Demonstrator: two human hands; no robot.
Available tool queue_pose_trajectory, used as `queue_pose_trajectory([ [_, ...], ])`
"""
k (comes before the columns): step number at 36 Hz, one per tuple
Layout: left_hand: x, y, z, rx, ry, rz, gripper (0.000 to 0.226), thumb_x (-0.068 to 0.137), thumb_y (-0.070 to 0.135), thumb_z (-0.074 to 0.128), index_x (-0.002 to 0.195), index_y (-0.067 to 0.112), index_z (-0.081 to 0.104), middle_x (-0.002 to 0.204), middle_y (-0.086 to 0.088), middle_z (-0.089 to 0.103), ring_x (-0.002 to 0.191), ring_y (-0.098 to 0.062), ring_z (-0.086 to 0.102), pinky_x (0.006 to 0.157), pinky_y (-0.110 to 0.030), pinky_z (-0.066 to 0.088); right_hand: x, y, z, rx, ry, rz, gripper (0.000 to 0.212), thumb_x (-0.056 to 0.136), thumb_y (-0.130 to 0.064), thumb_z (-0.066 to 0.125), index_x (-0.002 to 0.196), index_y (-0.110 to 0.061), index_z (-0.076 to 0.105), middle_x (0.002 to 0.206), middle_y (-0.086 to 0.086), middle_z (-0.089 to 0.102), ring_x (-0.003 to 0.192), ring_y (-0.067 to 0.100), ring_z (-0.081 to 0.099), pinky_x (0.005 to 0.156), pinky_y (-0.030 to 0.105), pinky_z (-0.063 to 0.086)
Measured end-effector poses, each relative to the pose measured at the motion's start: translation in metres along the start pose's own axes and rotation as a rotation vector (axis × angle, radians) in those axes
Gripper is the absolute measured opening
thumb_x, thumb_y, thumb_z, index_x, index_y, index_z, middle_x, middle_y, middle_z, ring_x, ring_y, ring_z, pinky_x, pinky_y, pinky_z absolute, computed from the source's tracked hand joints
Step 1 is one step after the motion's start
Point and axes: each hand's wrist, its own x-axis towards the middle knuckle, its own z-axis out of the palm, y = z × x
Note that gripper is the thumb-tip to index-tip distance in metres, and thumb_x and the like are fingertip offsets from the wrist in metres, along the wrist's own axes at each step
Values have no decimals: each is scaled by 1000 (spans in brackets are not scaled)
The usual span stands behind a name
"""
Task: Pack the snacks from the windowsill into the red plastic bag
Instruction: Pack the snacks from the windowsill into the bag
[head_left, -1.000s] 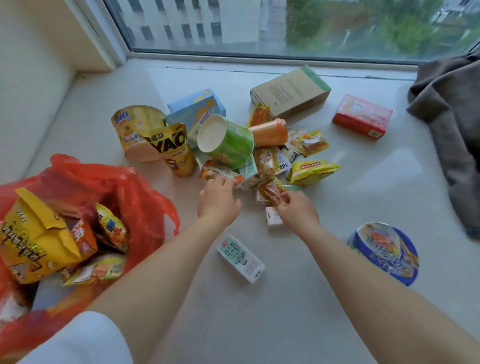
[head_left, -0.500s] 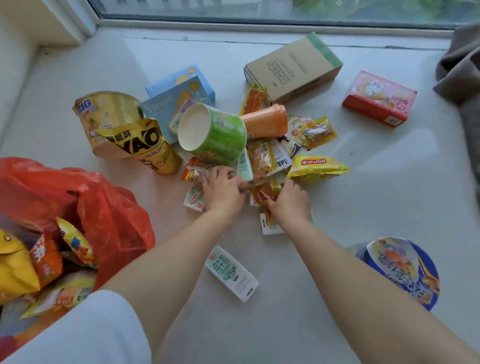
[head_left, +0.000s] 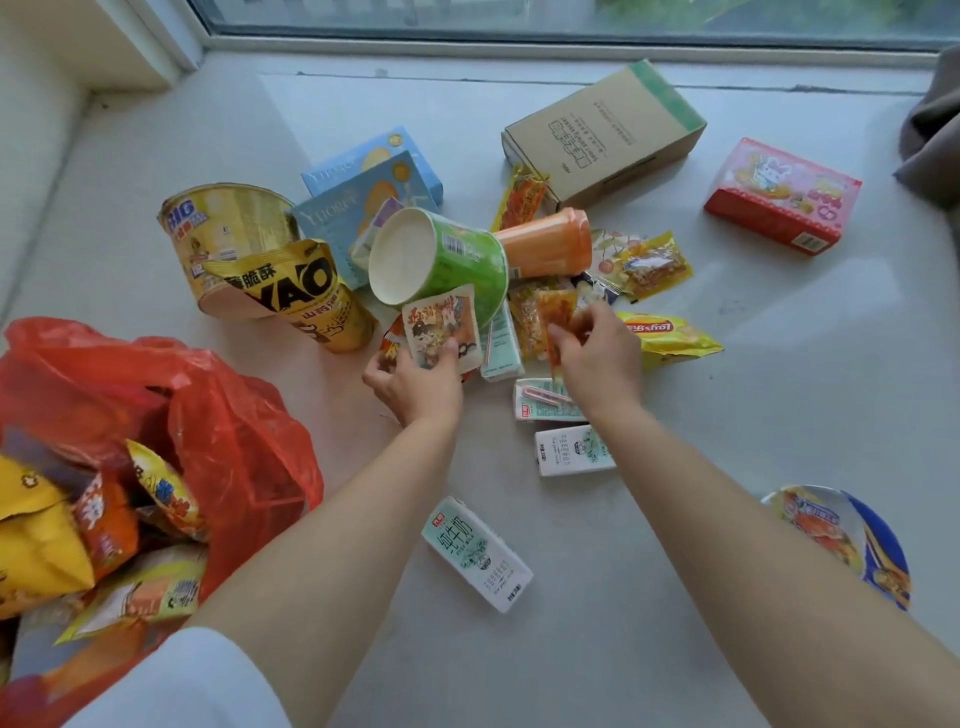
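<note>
Head view. Both hands are working at the near edge of the snack pile, taking the green cup (head_left: 444, 260) lying on its side as landmark. Half a second earlier both hands were pressed low among the small packets in front of this cup; now each is lifting one clear, meaning that the picking stage is done for these two items and the carry to the bag appears next. The left hand (head_left: 415, 382) is pinching a white illustrated sachet (head_left: 441, 330) between thumb and curled fingers, just in front of the cup's pale base. The sachet is standing nearly upright, its long axis running from the hand up toward the cup, printed face toward the camera. The right hand (head_left: 597, 358), to the cup's right, is pinching an orange sachet (head_left: 555, 322) with curled fingers; this long axis is likewise rising away from the hand, tilted slightly left. The red plastic bag (head_left: 218, 431) is lying open well to the cup's left and nearer the camera, already holding several packets. Three milk cartons, the nearest (head_left: 478, 553), are remaining on the windowsill (head_left: 779, 415) in front of the cup.
</note>
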Motion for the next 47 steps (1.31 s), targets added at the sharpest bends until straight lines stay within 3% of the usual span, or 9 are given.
queue_pose_trajectory([
  [7,12,5,14,-84,54,-107,49,79,35,72,119,11,58,138,-9,22,115,-26,47,104,-26,36,49,0,17,-9,-54,76,38,86,-27,67,118,-12,54,115,5,63,106,22,58,88,32,46],
  [13,15,4,20,-165,81,-205,53,78,29,74,126,17,56,138,-13,29,116,-31,48,103,-27,38,68,21,33,-236,-83,74,41,85,-31,68,118,-8,59,129,9,52,117,27,50,98,38,42],
  [16,19,4,22,-158,83,-199,55,75,28,75,127,19,57,131,-14,43,111,-34,53,102,-36,42,73,26,36,-377,-87,87,58,82,-42,68,129,-12,51,138,10,40,126,29,37,106,39,33],
  [22,17,6,23,-59,64,-160,52,80,31,71,128,20,54,131,-9,33,103,-33,54,99,-33,42,81,27,39,-399,-144,188,93,72,-44,77,141,-9,26,142,15,33,131,32,33,108,39,30],
  [26,14,10,21,18,70,-113,53,81,32,69,130,21,51,134,-8,29,103,-33,54,99,-36,41,78,31,41,-216,-168,307,84,69,-39,81,135,-11,37,133,10,52,120,29,51,91,38,44],
  [29,7,9,18,94,52,-20,47,82,29,68,126,19,53,131,-9,30,99,-32,55,96,-34,42,73,32,38,-169,-178,324,56,72,-41,78,115,-13,54,114,7,63,102,27,60,76,32,46],
  [35,2,8,7,105,-27,49,46,79,29,72,121,17,56,127,-8,31,91,-25,53,88,-27,42,56,25,27,32,-171,281,18,81,-31,70,92,-21,60,91,1,62,82,19,57,73,29,47],
  [43,-19,12,-18,16,-101,106,44,79,25,74,118,19,57,128,-6,33,83,-18,47,82,-20,39,20,30,-3,334,-2,390,34,82,-25,69,114,-14,59,98,0,60,94,21,60,81,31,48],
  [47,-40,15,-32,-50,-145,193,51,78,19,74,123,22,51,129,-6,36,97,-19,53,87,-23,41,-10,29,-18,489,-32,414,38,81,-14,71,116,-11,58,101,4,62,96,23,62,87,38,52],
])
